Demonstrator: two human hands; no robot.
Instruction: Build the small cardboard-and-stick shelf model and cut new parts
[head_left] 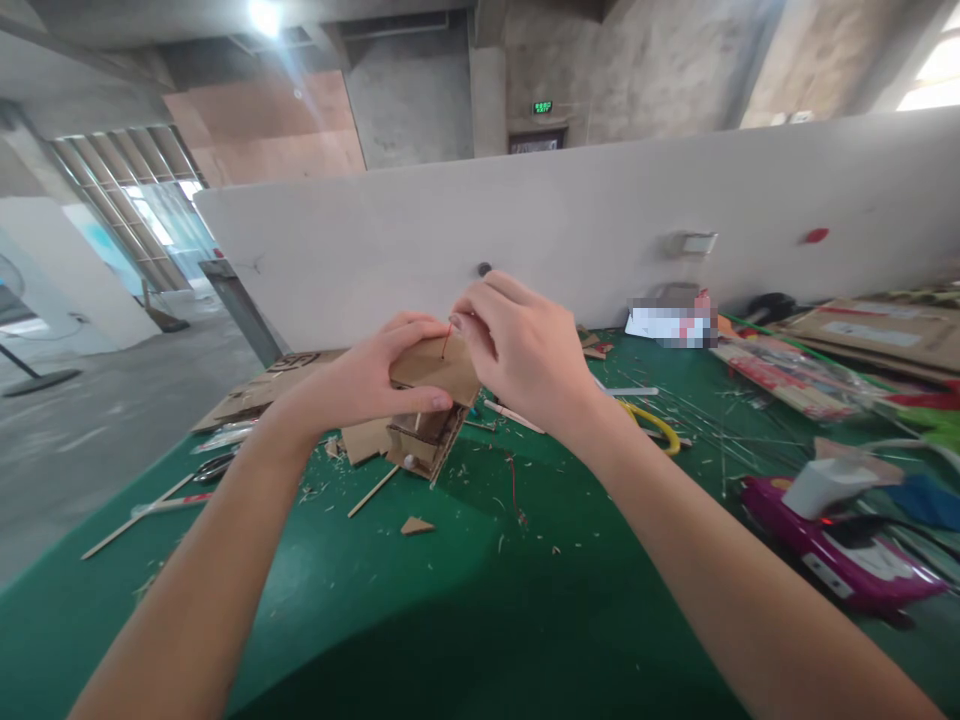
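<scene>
In the head view my left hand [367, 378] grips a small cardboard box model [431, 372], its thumb along the near side and its fingers over the far edge. The box is tilted above the table, and its near side is partly open, showing layered cardboard edges. A thin red wire [447, 343] rises from a hole in its top panel. My right hand [521, 345] pinches the upper end of this wire between thumb and fingers. A wooden stick [373, 491] lies at the box's lower left.
The green table [420, 620] carries cardboard scraps [417, 525], shavings and another red wire [514, 490]. Scissors [215, 465] lie left. At right are a yellow cable coil [660, 428], a purple power strip [840, 560] and cardboard sheets [877, 335]. A white partition [390, 240] stands behind.
</scene>
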